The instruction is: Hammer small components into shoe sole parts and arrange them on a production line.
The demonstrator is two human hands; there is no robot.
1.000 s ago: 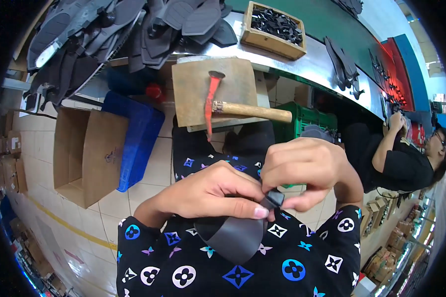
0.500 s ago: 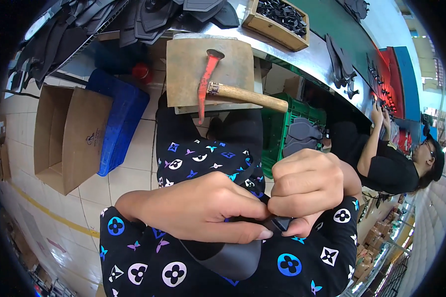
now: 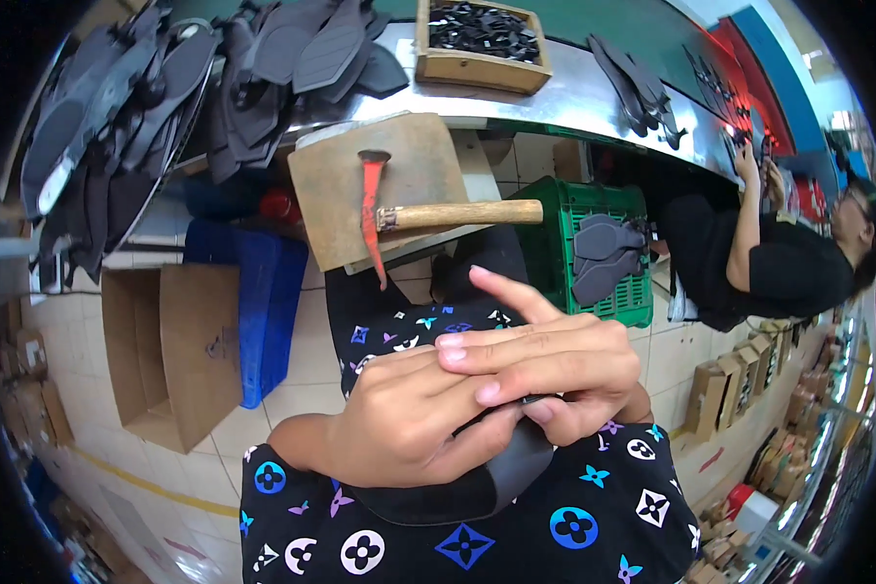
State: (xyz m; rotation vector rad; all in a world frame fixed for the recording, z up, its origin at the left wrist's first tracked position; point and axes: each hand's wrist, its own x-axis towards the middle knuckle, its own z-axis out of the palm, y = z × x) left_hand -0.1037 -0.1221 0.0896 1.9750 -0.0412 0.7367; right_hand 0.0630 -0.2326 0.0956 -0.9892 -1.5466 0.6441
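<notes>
Above my lap I hold a black shoe sole [image 3: 448,501], its smooth rounded part showing below my fingers. My left hand [image 3: 399,419] is closed around it from the left. My right hand [image 3: 579,365] grips its narrow end, the thumb pressed there and the long fingers laid across my left knuckles. One right finger points up and away. A small dark tip shows between the right thumb and fingers; most of that end is hidden. Beyond my knees, a hammer [image 3: 467,213] with a red head and wooden handle lies on a brown board [image 3: 311,209].
Dark soles [image 3: 331,58] crowd the metal bench [image 3: 574,112], near a wooden box [image 3: 477,70] of small black pieces. Left stand a cardboard box [image 3: 200,360] and blue crate [image 3: 274,321]. A green crate [image 3: 555,229] with soles stands right. A co-worker [image 3: 798,263] sits at the bench.
My right hand has gone from a tight fist at the sole's end to fingers stretched over my left hand. The view has shifted, showing more of the bench's left side.
</notes>
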